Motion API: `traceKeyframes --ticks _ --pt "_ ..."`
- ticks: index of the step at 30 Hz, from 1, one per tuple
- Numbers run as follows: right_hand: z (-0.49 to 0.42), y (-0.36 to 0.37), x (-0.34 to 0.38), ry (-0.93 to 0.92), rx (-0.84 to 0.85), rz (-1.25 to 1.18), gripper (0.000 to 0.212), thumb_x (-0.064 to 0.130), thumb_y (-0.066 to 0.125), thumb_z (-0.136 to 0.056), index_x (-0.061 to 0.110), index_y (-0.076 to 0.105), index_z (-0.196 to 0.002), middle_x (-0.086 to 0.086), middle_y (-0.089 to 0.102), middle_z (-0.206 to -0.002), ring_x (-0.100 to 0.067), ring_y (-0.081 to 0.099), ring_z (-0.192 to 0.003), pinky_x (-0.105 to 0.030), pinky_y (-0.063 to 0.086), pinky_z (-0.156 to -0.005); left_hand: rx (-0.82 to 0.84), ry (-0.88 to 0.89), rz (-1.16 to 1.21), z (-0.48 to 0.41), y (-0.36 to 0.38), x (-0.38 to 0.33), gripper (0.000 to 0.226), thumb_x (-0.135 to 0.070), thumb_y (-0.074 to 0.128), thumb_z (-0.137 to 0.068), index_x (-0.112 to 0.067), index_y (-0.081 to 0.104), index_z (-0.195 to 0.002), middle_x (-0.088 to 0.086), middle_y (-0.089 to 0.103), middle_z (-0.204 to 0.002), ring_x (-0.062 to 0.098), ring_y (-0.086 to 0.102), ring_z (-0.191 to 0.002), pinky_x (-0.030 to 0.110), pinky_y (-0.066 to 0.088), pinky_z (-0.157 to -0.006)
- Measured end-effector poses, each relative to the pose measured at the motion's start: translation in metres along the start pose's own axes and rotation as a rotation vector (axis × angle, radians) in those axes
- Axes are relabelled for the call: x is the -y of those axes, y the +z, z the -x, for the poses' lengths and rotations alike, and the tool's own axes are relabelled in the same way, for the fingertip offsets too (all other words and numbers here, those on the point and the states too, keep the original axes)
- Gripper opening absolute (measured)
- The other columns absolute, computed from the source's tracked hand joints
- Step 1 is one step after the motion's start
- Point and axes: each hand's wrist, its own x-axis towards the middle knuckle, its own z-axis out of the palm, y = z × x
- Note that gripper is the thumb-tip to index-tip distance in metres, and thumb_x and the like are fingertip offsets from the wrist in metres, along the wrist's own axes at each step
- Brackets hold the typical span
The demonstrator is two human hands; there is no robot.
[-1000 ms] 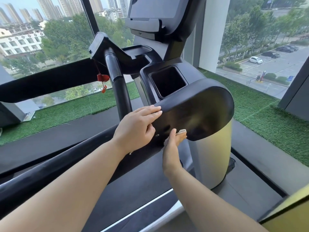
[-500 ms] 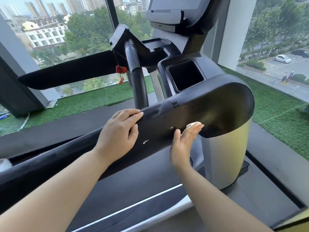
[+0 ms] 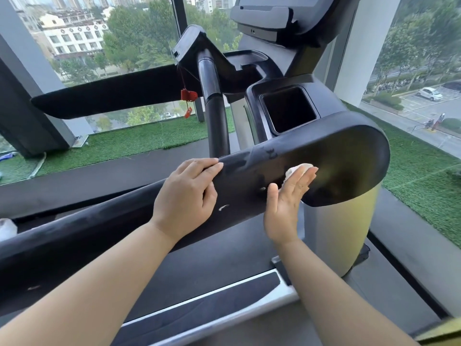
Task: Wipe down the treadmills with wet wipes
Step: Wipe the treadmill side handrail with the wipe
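Two unclenched hands are laid on the treadmill handrail point(image 3: 336, 158): left hand point(image 3: 185, 198) rested atop, wet wipe point(image 3: 296, 169) pressed beneath right hand point(image 3: 287, 203).

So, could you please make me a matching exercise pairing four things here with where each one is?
Things: 1 left hand; 2 wet wipe; 3 red safety key; 4 white car.
Places: A parked outdoors; B hanging beside the upright bar; C resting on the handrail's top edge; D pressed under the right hand.
Pairs: 1-C; 2-D; 3-B; 4-A.
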Motion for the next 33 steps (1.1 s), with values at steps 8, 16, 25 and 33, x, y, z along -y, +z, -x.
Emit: traceKeyframes --ticks 8,16,25,33 --pt "0.013 -0.008 -0.01 -0.281 0.164 0.291 0.067 0.061 0.005 -0.097 0.026 -0.023 -0.147 0.007 -0.03 -0.154 -0.016 -0.022 -0.144 -0.029 -0.015 -0.116 -0.015 -0.006 -0.027 -0.001 0.002 0.0 0.039 -0.013 0.042 -0.085 -0.005 0.068 -0.112 0.005 0.066 -0.11 0.019 0.055 -0.102 0.026 0.042 -0.093" --pt "0.02 -0.001 0.008 -0.325 0.17 0.439 0.075 0.061 0.01 -0.097 0.015 -0.02 -0.149 -0.006 -0.027 -0.155 -0.024 -0.021 -0.144 -0.035 -0.019 -0.115 -0.02 -0.035 -0.021 -0.001 0.003 -0.002 0.04 -0.014 0.041 -0.084 -0.005 0.068 -0.111 0.005 0.067 -0.11 0.017 0.053 -0.101 0.023 0.04 -0.093" --pt "0.013 -0.013 0.02 -0.333 0.154 0.497 0.079 0.064 0.013 -0.096 0.012 -0.011 -0.151 -0.016 -0.01 -0.158 -0.026 -0.014 -0.146 -0.035 -0.013 -0.117 -0.019 -0.062 -0.006 0.0 0.002 -0.003 0.04 -0.016 0.041 -0.084 -0.007 0.07 -0.11 0.002 0.067 -0.109 0.017 0.058 -0.1 0.022 0.041 -0.09" --pt "0.003 -0.009 0.016 -0.436 0.124 0.47 0.074 0.054 0.013 -0.101 0.001 0.001 -0.15 -0.01 -0.014 -0.158 -0.023 -0.011 -0.147 -0.028 -0.012 -0.117 0.007 -0.07 -0.006 0.001 0.002 -0.002 0.04 -0.017 0.042 -0.084 -0.008 0.069 -0.112 0.001 0.066 -0.112 0.017 0.059 -0.101 0.023 0.043 -0.09"
